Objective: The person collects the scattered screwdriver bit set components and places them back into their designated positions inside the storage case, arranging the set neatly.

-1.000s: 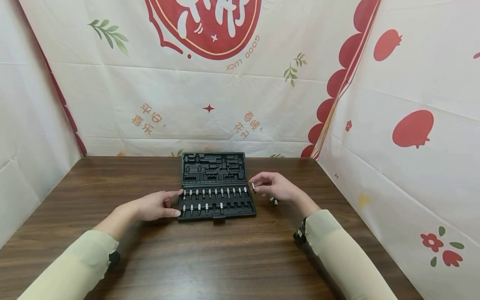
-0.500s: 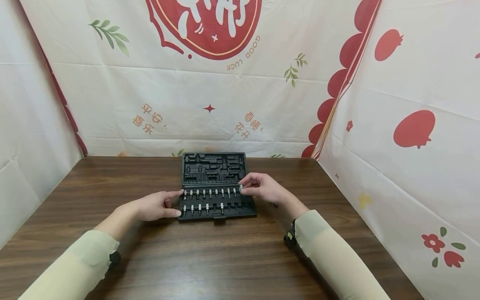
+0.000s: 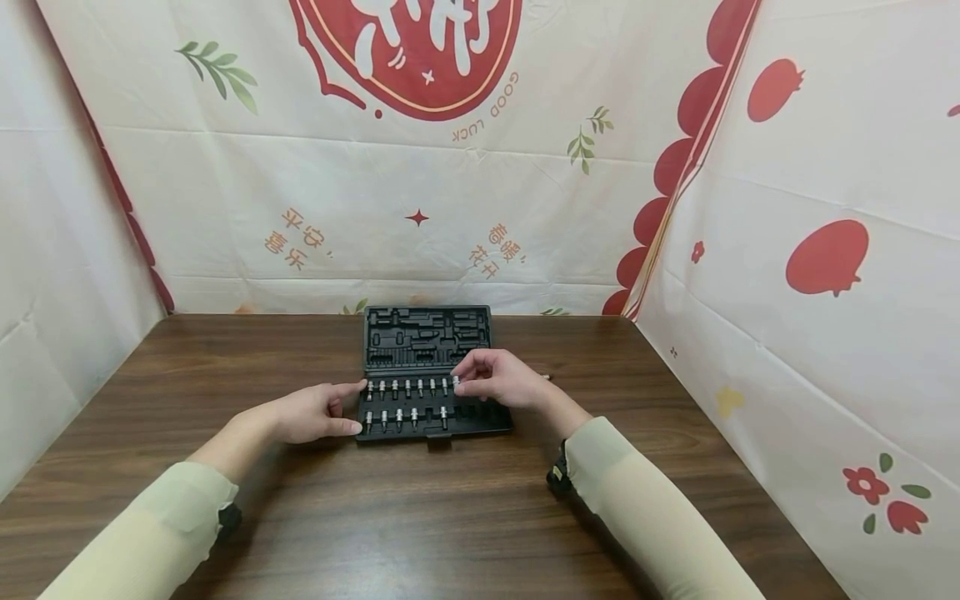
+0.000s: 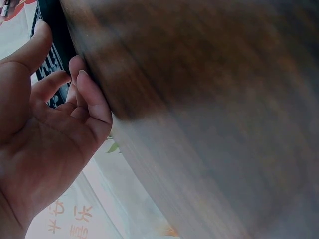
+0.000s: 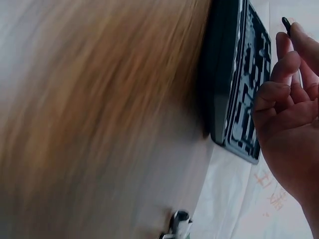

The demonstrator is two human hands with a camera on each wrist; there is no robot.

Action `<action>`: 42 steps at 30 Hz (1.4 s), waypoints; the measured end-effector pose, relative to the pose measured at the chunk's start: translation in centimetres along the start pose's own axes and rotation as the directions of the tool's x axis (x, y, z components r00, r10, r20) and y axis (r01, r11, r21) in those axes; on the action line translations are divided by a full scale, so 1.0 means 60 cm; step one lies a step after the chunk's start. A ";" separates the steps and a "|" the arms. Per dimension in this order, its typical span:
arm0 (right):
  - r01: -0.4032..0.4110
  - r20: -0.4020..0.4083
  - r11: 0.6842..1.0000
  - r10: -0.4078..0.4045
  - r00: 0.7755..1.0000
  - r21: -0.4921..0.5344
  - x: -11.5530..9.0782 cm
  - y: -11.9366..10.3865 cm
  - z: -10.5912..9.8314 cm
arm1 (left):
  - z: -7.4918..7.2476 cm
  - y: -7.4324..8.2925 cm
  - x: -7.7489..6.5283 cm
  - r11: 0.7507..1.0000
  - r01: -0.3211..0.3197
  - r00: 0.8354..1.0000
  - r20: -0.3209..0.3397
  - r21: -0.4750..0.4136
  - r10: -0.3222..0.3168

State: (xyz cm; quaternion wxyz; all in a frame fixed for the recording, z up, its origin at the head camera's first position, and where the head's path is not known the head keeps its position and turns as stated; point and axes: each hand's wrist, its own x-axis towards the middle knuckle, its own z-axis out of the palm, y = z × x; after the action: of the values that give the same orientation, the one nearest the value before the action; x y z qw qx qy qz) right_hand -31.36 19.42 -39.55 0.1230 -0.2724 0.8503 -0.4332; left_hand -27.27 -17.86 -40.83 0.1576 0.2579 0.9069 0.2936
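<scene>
A black socket case [image 3: 427,333] lies unfolded on the table. Silver bit sockets [image 3: 407,387] stand in two rows in its near half; the right part of the rows is partly hidden behind my right hand. My left hand [image 3: 311,412] holds the case by its left edge, thumb at the near corner and index finger farther back. Over the back row, my right hand [image 3: 498,379] pinches one bit socket [image 3: 456,381] between thumb and fingers. Its dark tip [image 5: 285,24] pokes out past the fingertips in the right wrist view.
Loose bit sockets [image 5: 178,225] lie on the table right of the case, mostly hidden by my right arm in the head view. The brown wooden table [image 3: 375,525] meets printed cloth [image 3: 420,179] at the back and sides.
My right hand has moved left with the pinched bit socket, from beside the case's right edge to over the back row. The left hand stays on the case's left edge.
</scene>
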 end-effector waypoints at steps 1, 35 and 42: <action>0.005 0.007 1.000 -0.005 1.000 -0.006 0.003 -0.001 0.003 | 0.000 0.000 0.000 1.000 0.003 1.000 0.001 -0.003 -0.003; -0.079 0.117 0.979 0.102 0.988 -0.188 0.047 -0.029 0.068 | -0.007 -0.014 -0.001 0.998 -0.058 0.998 0.005 -0.003 0.059; -0.102 0.137 0.973 0.132 0.982 -0.207 0.045 -0.031 0.068 | -0.005 -0.005 -0.001 1.000 -0.018 1.000 0.008 -0.006 0.018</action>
State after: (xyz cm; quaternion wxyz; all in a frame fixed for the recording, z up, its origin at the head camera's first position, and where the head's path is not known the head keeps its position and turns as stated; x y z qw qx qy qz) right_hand -31.12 14.26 -40.43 0.1838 -0.2644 0.8923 -0.3163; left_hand -27.49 -18.24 -40.77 0.1594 0.2667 0.9030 0.2968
